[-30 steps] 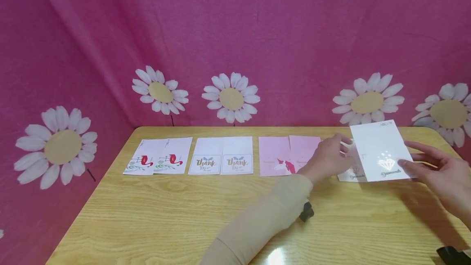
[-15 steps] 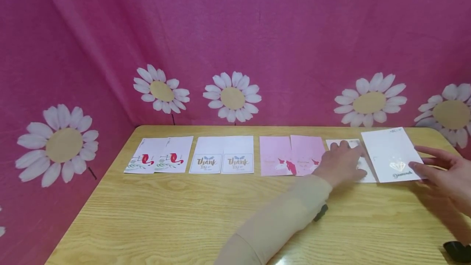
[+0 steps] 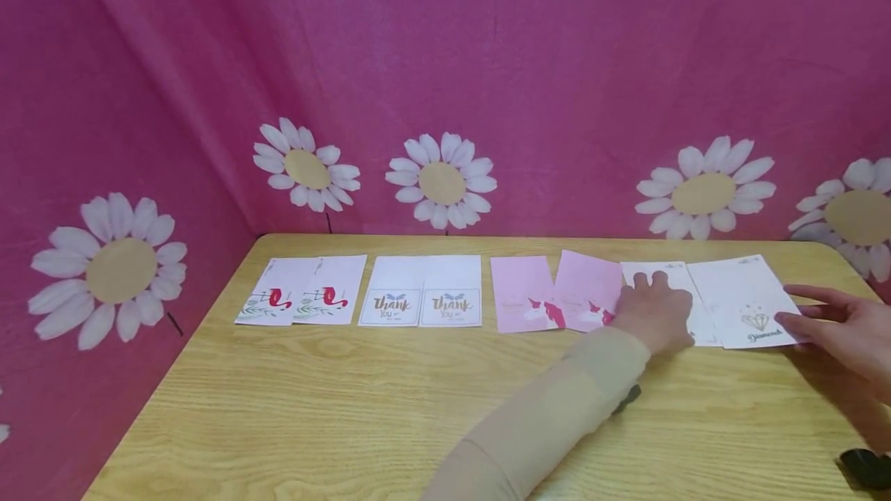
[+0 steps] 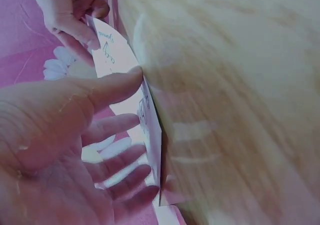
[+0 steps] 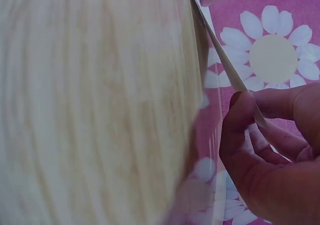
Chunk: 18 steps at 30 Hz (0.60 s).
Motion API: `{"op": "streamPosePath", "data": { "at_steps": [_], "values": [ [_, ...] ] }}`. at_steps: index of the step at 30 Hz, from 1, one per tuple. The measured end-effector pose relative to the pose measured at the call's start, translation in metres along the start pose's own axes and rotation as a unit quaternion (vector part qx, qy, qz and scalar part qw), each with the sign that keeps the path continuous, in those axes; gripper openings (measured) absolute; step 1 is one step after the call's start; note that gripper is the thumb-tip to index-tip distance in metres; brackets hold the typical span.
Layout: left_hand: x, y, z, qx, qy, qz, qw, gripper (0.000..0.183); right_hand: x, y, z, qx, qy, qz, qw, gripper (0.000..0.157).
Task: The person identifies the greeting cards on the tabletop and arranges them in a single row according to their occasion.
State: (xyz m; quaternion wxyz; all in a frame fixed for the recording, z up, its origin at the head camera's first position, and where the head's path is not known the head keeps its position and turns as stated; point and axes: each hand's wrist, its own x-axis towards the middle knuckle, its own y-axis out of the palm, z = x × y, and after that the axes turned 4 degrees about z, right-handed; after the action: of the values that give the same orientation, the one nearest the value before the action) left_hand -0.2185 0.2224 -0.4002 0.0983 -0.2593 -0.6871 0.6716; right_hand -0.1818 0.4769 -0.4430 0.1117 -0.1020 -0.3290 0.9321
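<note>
At the right end of the row, my right hand (image 3: 845, 327) pinches the right edge of a white diamond card (image 3: 741, 292) between thumb and fingers. The right wrist view shows this card (image 5: 227, 60) edge-on, tilted up off the table. My left hand (image 3: 654, 311) lies spread over a second white diamond card (image 3: 701, 315) just left of it, hiding most of its print. In the left wrist view the left thumb and fingers (image 4: 117, 165) reach out fairly straight, tips at the card. The two diamond cards overlap slightly along their shared edge.
Left of the hands lie two pink unicorn cards (image 3: 525, 292), the right one tilted and close to the left hand. Further left are two "Thank you" cards (image 3: 390, 292) and two flamingo cards (image 3: 334, 292). A pink daisy-print cloth (image 3: 543, 99) hangs behind the wooden table (image 3: 313, 400).
The right hand has lowered its diamond card toward the table and shifted it right. The left hand moved right and down onto the other diamond card. The right unicorn card has turned askew.
</note>
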Motion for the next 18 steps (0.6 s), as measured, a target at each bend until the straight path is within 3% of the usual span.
{"op": "streamPosePath", "data": {
  "at_steps": [3, 5, 10, 18],
  "values": [
    [0.0, -0.004, -0.002, -0.002, 0.003, 0.023, 0.9997, 0.016, 0.0, 0.0, 0.005, -0.052, 0.014, -0.003, 0.999, 0.067],
    [0.0, -0.007, -0.004, -0.001, 0.002, 0.043, 0.9991, 0.027, 0.0, 0.0, 0.008, -0.078, 0.023, -0.004, 0.997, 0.071],
    [0.0, -0.011, -0.005, 0.03, -0.004, 0.079, 0.9965, 0.053, 0.001, -0.001, 0.012, -0.103, 0.036, 0.0, 0.994, 0.073],
    [0.0, -0.011, -0.007, 0.032, -0.021, 0.082, 0.9959, 0.061, 0.003, -0.004, 0.01, -0.111, 0.007, 0.0, 0.994, 0.07]
  ]
}}
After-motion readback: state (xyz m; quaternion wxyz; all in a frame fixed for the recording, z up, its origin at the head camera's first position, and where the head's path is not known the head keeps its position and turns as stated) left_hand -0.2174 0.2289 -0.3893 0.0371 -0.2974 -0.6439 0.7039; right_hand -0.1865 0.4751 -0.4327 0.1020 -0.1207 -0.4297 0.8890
